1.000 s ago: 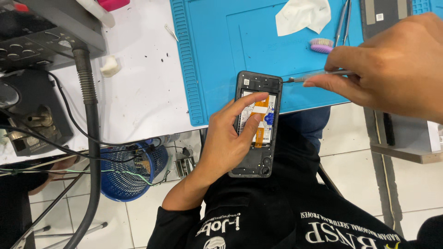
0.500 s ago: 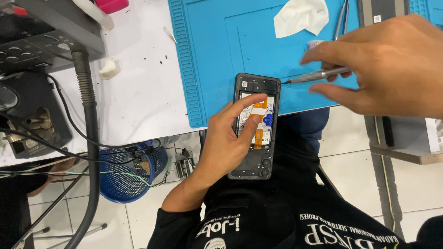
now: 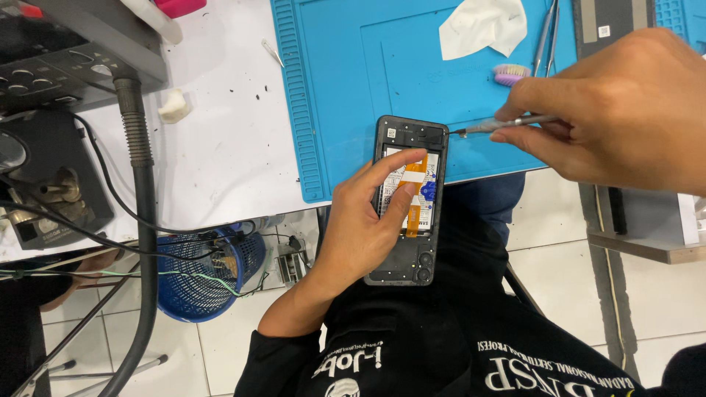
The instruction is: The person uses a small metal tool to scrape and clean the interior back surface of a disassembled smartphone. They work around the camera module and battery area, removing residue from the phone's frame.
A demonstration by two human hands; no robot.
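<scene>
A smartphone (image 3: 409,242) with its back cover off lies half over the edge of the blue work mat (image 3: 353,81), showing the battery and an orange flex cable. My left hand (image 3: 364,224) grips the phone from the left side, with two fingers pressed on the battery. My right hand (image 3: 625,110) pinches a thin metal screwdriver (image 3: 500,125). Its tip touches the phone's top right corner.
On the mat lie a white tissue (image 3: 482,26), a purple brush head (image 3: 511,72) and tweezers (image 3: 546,33). A soldering station (image 3: 51,66) with a black hose (image 3: 140,184) stands at left. A blue basket (image 3: 206,276) sits on the tiled floor.
My right hand has shifted a little, bringing the screwdriver tip to the phone's top right corner. My left hand keeps its hold on the phone.
</scene>
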